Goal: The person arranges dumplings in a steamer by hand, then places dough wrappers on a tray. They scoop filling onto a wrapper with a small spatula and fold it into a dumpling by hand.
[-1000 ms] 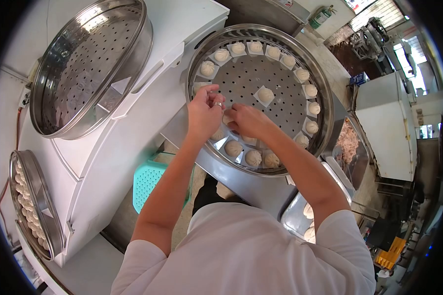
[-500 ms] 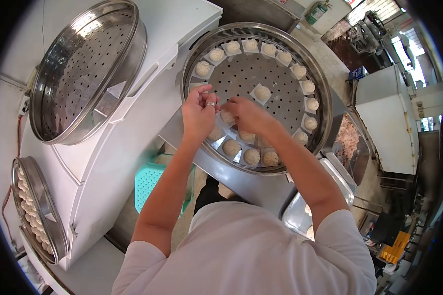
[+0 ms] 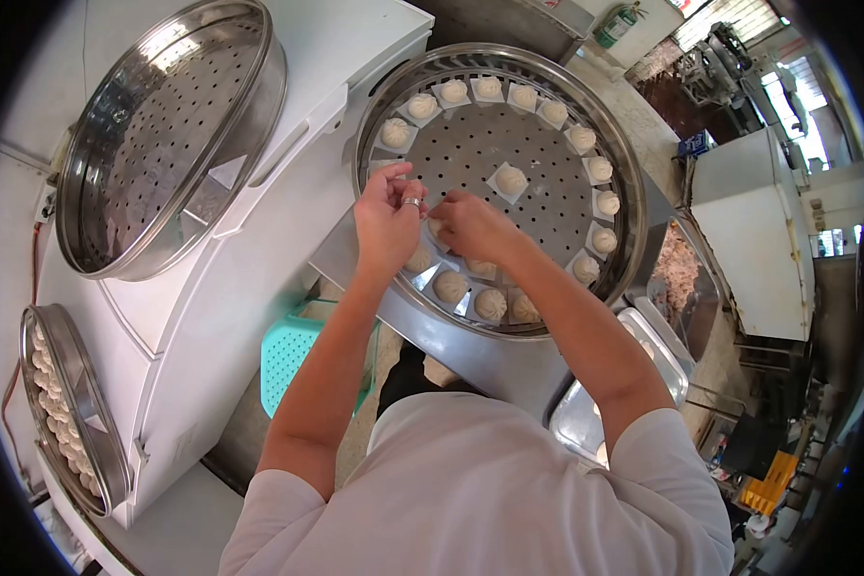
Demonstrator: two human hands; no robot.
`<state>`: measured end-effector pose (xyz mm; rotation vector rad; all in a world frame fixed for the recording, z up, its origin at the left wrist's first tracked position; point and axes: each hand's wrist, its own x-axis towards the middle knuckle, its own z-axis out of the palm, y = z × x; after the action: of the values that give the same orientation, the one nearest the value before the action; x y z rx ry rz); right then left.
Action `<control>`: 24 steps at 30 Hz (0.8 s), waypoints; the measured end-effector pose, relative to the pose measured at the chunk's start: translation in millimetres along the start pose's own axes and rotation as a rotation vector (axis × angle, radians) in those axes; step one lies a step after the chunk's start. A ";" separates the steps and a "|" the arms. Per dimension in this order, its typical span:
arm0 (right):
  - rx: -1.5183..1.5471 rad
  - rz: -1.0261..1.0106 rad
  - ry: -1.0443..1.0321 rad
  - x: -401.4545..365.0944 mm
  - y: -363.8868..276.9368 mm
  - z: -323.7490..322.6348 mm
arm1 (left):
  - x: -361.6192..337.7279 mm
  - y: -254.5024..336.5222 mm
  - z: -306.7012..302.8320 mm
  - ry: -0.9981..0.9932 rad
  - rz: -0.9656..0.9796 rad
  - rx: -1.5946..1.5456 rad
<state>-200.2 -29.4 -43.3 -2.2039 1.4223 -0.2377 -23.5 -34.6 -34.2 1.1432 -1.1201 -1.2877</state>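
Observation:
A round steel steamer tray (image 3: 634,252) with a perforated bottom holds a ring of pleated buns on white paper squares. One bun (image 3: 511,180) sits alone nearer the middle. My right hand (image 3: 473,228) reaches over the near-left part of the tray, its fingertips closed around a bun (image 3: 437,228) that they partly cover. Just left of it, above the tray's rim, my left hand (image 3: 391,213) is curled, thumb against fingers, with a ring on one finger. Whatever it may pinch is hidden. Below the hands lie further buns, among them a pleated bun (image 3: 451,287).
An empty-bottomed steamer (image 3: 178,144) leans on the white freezer (image 3: 211,288) at left. Below it stands a tray of buns (image 3: 62,413). A turquoise stool (image 3: 293,360) is under the table edge. To the right are a meat filling pan (image 3: 677,269) and a metal tray (image 3: 576,418).
My right hand has shifted slightly left, covering more of the bun beneath its fingertips. My left hand has hardly moved.

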 end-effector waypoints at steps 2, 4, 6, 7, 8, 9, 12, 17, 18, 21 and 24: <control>-0.019 0.022 -0.011 -0.6 -2.0 -1.5 | 0.4 0.4 0.3 -0.002 0.002 0.012; 0.023 0.057 0.023 -4.2 -4.1 -5.5 | -0.7 3.4 2.1 0.001 -0.009 0.016; 0.074 0.094 0.090 -9.3 -3.1 -13.3 | -1.1 3.2 3.1 -0.006 -0.017 0.031; 0.104 0.112 0.140 -14.4 0.7 -22.0 | -0.6 -0.8 2.7 -0.014 -0.019 0.043; 0.132 0.130 0.192 -19.4 3.5 -29.8 | 0.5 -3.3 2.5 -0.023 -0.019 0.055; 0.128 0.164 0.164 -25.8 4.1 -34.4 | 1.3 -3.5 2.5 -0.047 -0.011 0.167; 0.078 0.222 0.080 -53.1 -2.4 -33.6 | 0.3 -2.3 5.4 -0.143 0.021 0.493; -0.035 0.192 0.031 -76.1 5.3 6.2 | 0.5 -11.8 10.3 -0.385 0.132 0.954; -0.030 0.193 0.056 -76.7 7.6 9.6 | 2.1 -11.6 11.8 -0.426 0.098 0.953; -0.010 0.205 0.111 -79.4 11.5 17.9 | 5.9 -15.5 13.2 -0.518 0.028 0.949; 0.008 0.226 0.133 -79.9 10.5 18.7 | 11.0 -27.2 11.9 -0.538 0.036 0.921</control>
<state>-236.1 44.2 -55.0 -2.0312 1.7238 -0.3142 -38.5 -44.7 -60.2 1.4316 -2.2656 -1.0783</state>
